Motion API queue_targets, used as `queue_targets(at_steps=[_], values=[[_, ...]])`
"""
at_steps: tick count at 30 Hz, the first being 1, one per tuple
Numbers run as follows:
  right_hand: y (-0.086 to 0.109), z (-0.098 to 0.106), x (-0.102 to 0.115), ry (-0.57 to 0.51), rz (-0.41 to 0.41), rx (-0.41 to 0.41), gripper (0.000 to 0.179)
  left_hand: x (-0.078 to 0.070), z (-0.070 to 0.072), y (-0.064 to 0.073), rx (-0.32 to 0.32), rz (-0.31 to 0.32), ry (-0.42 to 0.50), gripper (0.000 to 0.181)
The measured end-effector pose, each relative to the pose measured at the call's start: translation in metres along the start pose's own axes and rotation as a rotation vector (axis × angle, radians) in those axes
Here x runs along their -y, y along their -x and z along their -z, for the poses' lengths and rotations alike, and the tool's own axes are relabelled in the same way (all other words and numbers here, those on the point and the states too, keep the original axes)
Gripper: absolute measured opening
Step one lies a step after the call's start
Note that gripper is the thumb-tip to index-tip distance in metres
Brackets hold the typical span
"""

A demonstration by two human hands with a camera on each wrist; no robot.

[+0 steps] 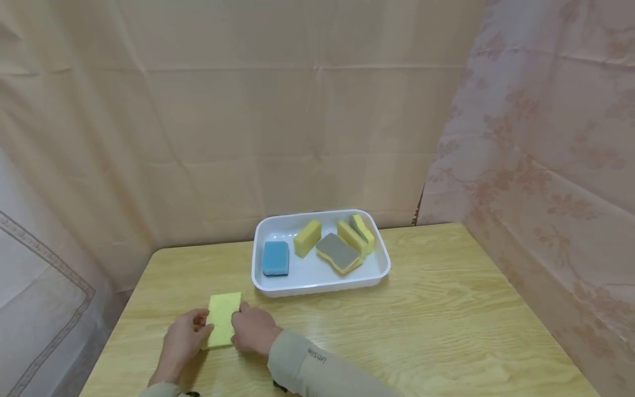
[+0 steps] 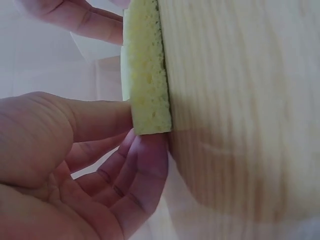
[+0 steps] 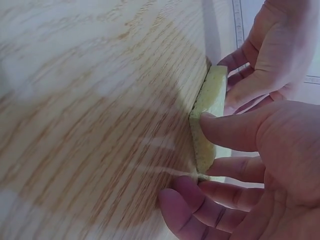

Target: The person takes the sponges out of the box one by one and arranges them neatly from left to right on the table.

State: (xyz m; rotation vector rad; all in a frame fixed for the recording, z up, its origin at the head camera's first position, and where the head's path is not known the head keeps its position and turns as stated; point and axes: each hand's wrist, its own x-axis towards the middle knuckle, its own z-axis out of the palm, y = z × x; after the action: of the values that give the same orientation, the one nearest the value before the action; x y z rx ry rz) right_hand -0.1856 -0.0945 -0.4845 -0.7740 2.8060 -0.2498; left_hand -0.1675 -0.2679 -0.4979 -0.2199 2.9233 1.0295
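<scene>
A flat yellow sponge [image 1: 223,317] lies on the wooden table at the front left, with a hand at each side. My left hand [image 1: 181,342] pinches its left edge between thumb and fingers; the left wrist view shows the thumb against the porous sponge [image 2: 149,80] and fingertips at its end. From the opposite edge my right hand [image 1: 255,329] grips it. In the right wrist view the right thumb presses the side of the sponge [image 3: 212,97], while the right fingers curl around its other end near the tabletop. A thin dark layer shows along the sponge's underside.
Behind the hands stands a white tray [image 1: 307,277]. It holds a blue sponge [image 1: 275,257] at left, a yellow sponge [image 1: 307,238] on edge, a grey-topped sponge [image 1: 339,251] and further yellow sponges [image 1: 364,232] at right. Curtains [image 1: 297,138] hang behind the wooden table [image 1: 446,309].
</scene>
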Motion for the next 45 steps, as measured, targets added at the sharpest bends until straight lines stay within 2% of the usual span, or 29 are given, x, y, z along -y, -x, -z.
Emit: queue_targets(at_steps=[3, 7, 10, 14, 16, 19, 23, 25, 29, 33, 37, 40, 43, 45], values=[[0.0, -0.002, -0.003, -0.003, 0.013, -0.003, 0.025, -0.001, -0.001, 0.002, 0.013, -0.022, -0.032, 0.037], [0.003, -0.004, -0.012, -0.016, 0.038, -0.007, 0.026, -0.002, -0.004, 0.003, 0.022, -0.08, -0.081, 0.034], [0.006, -0.005, -0.019, -0.041, 0.068, -0.008, 0.022, -0.004, -0.006, 0.005, 0.025, -0.085, -0.101, 0.034], [0.01, -0.002, -0.026, -0.08, 0.123, -0.004, 0.022, -0.008, -0.003, 0.007, 0.011, -0.092, -0.115, 0.033], [0.012, 0.002, -0.029, -0.102, 0.15, 0.009, 0.029, -0.012, 0.001, 0.008, -0.001, -0.117, -0.12, 0.032], [0.015, 0.015, -0.035, -0.179, 0.166, 0.051, 0.041, -0.02, 0.007, 0.008, -0.013, -0.151, -0.125, 0.031], [0.017, 0.036, -0.045, -0.31, 0.147, 0.099, 0.043, -0.035, 0.015, 0.004, -0.007, -0.173, -0.131, 0.032], [0.017, 0.047, -0.05, -0.349, 0.14, 0.088, 0.039, -0.044, 0.018, 0.001, -0.002, -0.189, -0.133, 0.032], [0.015, 0.071, -0.065, -0.37, 0.16, 0.013, 0.034, -0.062, 0.023, -0.005, -0.002, -0.237, -0.127, 0.033], [0.008, 0.088, -0.084, -0.473, 0.134, -0.035, 0.031, -0.081, 0.025, -0.016, 0.0, -0.268, -0.125, 0.036], [-0.002, 0.099, -0.103, -0.649, 0.056, -0.042, 0.03, -0.101, 0.024, -0.03, 0.011, -0.296, -0.115, 0.037], [-0.01, 0.106, -0.118, -0.705, -0.008, -0.048, 0.03, -0.115, 0.023, -0.042, 0.033, -0.324, -0.114, 0.035], [-0.016, 0.111, -0.13, -0.707, -0.069, -0.056, 0.032, -0.129, 0.023, -0.055, 0.089, -0.31, -0.101, 0.034], [-0.021, 0.113, -0.138, -0.72, -0.104, -0.052, 0.032, -0.139, 0.022, -0.064, 0.148, -0.261, -0.068, 0.037]])
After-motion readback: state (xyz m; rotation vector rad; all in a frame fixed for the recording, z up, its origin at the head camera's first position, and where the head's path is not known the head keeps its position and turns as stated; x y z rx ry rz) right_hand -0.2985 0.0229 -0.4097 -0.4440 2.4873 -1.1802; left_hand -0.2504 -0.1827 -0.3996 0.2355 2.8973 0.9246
